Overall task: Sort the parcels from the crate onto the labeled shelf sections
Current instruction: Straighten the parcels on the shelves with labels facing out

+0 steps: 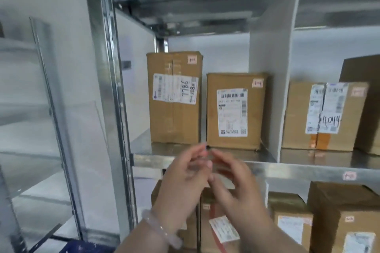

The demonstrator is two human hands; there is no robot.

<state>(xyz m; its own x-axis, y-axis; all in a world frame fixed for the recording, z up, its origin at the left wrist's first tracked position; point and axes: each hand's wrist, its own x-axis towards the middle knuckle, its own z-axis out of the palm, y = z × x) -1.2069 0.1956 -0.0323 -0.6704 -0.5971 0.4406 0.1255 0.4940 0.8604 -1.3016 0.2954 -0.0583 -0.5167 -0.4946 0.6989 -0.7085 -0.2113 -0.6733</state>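
Left hand point(185, 181) and right hand point(234, 183) hover at the shelf point(298, 170) front edge, fingers point(196, 153) loosely spread and empty; the barcode-labelled parcel point(234, 111) stands upright directly beyond

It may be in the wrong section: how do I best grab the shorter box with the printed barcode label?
Probably from the front, over the top. The shorter box stands upright, close between the taller box and the white divider, leaving little finger room at its sides. Its top is free: tip it forward there, then grip both sides.
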